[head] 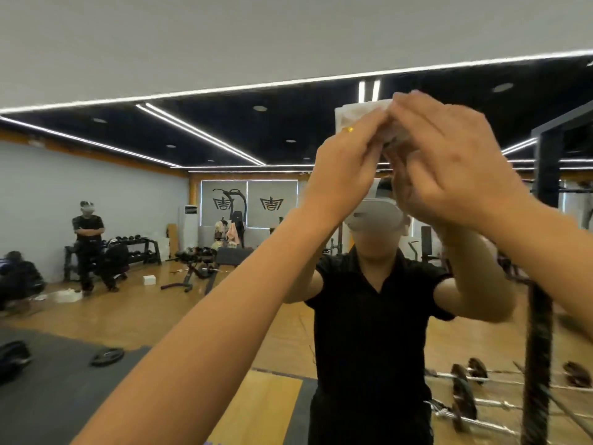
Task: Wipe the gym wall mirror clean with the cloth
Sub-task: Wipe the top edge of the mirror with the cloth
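The wall mirror (199, 149) fills most of the view and reflects the gym and me in a black shirt. Both my arms are raised high in front of it. A white cloth (357, 111) is bunched between my hands near the mirror's upper part. My left hand (348, 165) pinches the cloth's left side with its fingertips drawn together. My right hand (449, 162) lies over the cloth's right side, back towards me, and holds it; its thumb is hidden. Whether the cloth touches the glass I cannot tell.
A dark vertical rope or bar (537, 364) hangs close at the right. Reflected in the mirror are barbells (462, 393) on the wooden floor, a weight plate (107, 356) on a grey mat, benches, a dumbbell rack and a standing person (87, 242).
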Demonstrator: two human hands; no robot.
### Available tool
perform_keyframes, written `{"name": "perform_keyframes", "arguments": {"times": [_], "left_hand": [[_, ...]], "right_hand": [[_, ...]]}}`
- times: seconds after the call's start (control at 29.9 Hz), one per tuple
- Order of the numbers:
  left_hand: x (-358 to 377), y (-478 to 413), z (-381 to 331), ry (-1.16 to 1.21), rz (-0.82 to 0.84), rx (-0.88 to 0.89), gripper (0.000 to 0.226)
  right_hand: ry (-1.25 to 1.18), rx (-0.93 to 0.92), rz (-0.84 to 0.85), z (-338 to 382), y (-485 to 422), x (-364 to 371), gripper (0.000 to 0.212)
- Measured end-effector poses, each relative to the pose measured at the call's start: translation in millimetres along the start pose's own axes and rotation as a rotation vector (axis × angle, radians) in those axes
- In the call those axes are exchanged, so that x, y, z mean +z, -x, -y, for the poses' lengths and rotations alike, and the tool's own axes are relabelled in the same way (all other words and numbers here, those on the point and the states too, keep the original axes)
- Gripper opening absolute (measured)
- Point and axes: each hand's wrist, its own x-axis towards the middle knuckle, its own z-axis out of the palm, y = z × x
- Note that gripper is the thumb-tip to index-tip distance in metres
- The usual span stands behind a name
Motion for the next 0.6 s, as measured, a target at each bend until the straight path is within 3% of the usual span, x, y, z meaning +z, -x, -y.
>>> {"name": "perform_keyframes", "arguments": {"times": [0.17,0.3,0.4,0.6], "left_hand": [[-16.8,44.3,6.4,0.004,-0.12,-0.07,0.031],[-30.3,120.1,11.8,-0.176,0.01,-0.201,0.045],[-29.4,152.7,27.1,-0.414,0.105,-0.118,0.057],[-23.6,155.7,33.4,-0.492,0.109,-0.098,0.059]], "right_hand": [[0.102,0.017,-0.009,7.5,-7.5,23.5,0.055],[0.269,-0.035,-0.025,5.5,-22.2,25.2,0.056],[0.334,-0.12,-0.043,0.7,-37.2,24.3,0.055],[0.327,-0.264,-0.03,-11.6,-50.2,26.8,0.054]]}}
